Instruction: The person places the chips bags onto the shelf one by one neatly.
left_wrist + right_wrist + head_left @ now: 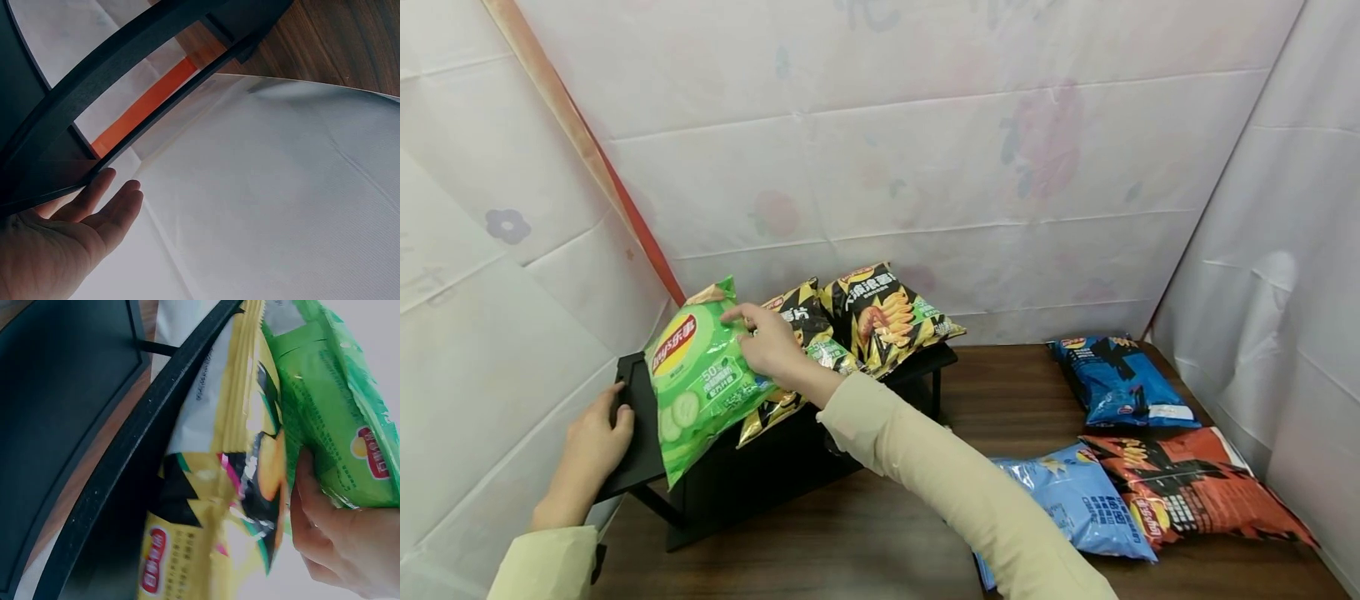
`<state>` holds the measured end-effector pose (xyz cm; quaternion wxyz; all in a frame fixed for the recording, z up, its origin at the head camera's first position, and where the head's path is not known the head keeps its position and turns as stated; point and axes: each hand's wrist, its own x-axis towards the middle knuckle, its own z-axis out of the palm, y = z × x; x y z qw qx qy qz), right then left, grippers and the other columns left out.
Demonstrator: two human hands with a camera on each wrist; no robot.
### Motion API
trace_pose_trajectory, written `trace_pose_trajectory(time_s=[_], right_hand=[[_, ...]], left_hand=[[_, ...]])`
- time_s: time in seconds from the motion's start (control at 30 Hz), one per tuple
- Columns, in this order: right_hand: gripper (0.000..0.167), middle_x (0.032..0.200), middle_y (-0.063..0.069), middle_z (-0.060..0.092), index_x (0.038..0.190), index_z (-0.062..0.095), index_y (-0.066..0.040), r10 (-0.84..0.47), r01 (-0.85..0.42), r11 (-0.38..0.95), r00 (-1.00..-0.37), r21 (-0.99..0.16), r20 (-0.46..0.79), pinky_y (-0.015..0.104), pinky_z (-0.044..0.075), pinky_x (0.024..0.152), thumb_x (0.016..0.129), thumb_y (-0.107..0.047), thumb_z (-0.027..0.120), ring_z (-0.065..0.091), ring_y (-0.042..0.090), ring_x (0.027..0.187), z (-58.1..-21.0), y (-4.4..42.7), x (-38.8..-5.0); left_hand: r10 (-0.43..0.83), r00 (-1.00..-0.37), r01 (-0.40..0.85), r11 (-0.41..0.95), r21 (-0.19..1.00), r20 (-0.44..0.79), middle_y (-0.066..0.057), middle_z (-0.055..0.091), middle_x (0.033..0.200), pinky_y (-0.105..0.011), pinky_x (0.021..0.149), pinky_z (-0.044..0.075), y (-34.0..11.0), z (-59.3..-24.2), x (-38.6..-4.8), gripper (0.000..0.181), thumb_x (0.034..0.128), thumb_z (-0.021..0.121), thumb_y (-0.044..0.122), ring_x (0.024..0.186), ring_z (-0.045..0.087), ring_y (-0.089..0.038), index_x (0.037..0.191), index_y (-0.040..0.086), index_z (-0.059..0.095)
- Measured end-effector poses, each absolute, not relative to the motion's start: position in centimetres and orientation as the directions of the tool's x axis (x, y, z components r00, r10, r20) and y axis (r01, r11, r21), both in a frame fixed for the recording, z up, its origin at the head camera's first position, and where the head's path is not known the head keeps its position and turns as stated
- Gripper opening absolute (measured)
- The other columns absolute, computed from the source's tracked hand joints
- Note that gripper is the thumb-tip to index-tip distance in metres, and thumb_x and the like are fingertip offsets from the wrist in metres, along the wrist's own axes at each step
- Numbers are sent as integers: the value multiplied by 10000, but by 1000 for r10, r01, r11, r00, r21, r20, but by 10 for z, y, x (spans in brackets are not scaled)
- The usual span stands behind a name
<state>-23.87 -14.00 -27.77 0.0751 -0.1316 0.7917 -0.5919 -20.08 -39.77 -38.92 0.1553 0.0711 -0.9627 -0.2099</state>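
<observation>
My right hand [770,346] grips a green bag of potato chips [700,392] by its upper right side, and the bag leans upright on the left part of a black two-tier rack [643,417]. In the right wrist view the fingers lie against the back of the green bag [331,412], next to a gold-and-black chip bag [219,487]. My left hand [597,440] holds the left end of the rack's top board, thumb above. From the left wrist, the fingers of that hand [81,231] show at the board's edge.
Two gold-and-black chip bags, one [887,321] to the right of another [797,312], rest on the rack. On the wooden table [1000,392] at right lie a dark blue bag [1120,383], a red bag [1210,492] and a light blue bag [1075,500]. Pale cloth walls [925,167] enclose the table.
</observation>
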Motion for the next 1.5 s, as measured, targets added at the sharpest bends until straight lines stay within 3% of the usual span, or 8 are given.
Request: trace_pose_trajectory(time_s=[0.13, 0.33, 0.4, 0.47, 0.53, 0.6, 1.0, 1.5], right_hand=[[300, 1236, 17, 548, 1102, 629, -208, -311, -120, 309, -950, -943, 19, 170, 302, 348, 917, -31, 472, 287, 60, 391, -280, -140, -238], [309, 1276, -27, 506, 1243, 539, -199, -480, -243, 324, -875, -914, 62, 210, 321, 381, 943, -164, 475, 268, 86, 406, -285, -129, -240], [354, 1339, -26, 476, 1292, 499, -193, -538, -311, 329, -838, -891, 94, 194, 415, 504, 938, -203, 492, 429, 59, 535, -287, -125, -240], [401, 1385, -13, 444, 1325, 467, -178, -587, -392, 341, -798, -855, 132, 209, 483, 704, 932, -242, 507, 562, 70, 807, -287, -121, -240], [451, 1398, 15, 429, 1346, 443, -157, -634, -487, 358, -753, -797, 176, 233, 443, 915, 919, -279, 524, 508, 104, 1125, -288, -119, -240], [487, 1410, 51, 400, 1358, 428, -148, -673, -569, 374, -710, -733, 207, 269, 371, 1029, 911, -313, 532, 387, 150, 1289, -289, -115, -240], [699, 1529, 61, 139, 1438, 288, -243, -775, -707, 467, -616, -532, 139, 312, 348, 1062, 844, -453, 591, 270, 189, 1365, -294, -105, -239], [634, 1493, 81, 192, 1425, 315, -240, -757, -770, 593, -633, -236, 163, 335, 369, 1048, 885, -553, 429, 243, 255, 1344, -305, -119, -228]], left_hand=[[-196, -945, -69, 902, 426, 262, -419, 365, 1275, -644, 878, 312, -396, -388, -200, 499, 949, 288, 178, 1114, 354, -582, 1396, -45, 290], [-201, -942, -68, 898, 434, 268, -421, 379, 1260, -636, 872, 317, -396, -387, -200, 487, 944, 291, 160, 1098, 363, -580, 1382, -50, 311], [-201, -941, -66, 899, 434, 273, -422, 383, 1255, -635, 863, 320, -397, -388, -201, 485, 940, 293, 155, 1088, 367, -582, 1378, -51, 317], [-199, -940, -64, 899, 433, 276, -422, 383, 1255, -634, 860, 321, -397, -388, -201, 485, 939, 294, 151, 1088, 367, -581, 1378, -54, 317], [-201, -941, -66, 898, 436, 271, -420, 374, 1265, -638, 859, 318, -398, -388, -201, 490, 941, 293, 157, 1093, 361, -584, 1385, -49, 307], [-202, -941, -68, 897, 437, 270, -419, 371, 1268, -639, 861, 317, -398, -388, -202, 491, 942, 294, 158, 1099, 357, -584, 1387, -48, 303], [-200, -938, -62, 901, 430, 283, -419, 385, 1257, -634, 863, 318, -398, -388, -201, 484, 941, 298, 155, 1090, 366, -583, 1378, -51, 319], [-191, -933, -36, 894, 447, 306, -420, 411, 1227, -637, 831, 329, -402, -391, -200, 473, 936, 265, 140, 1053, 386, -596, 1362, -50, 346]])
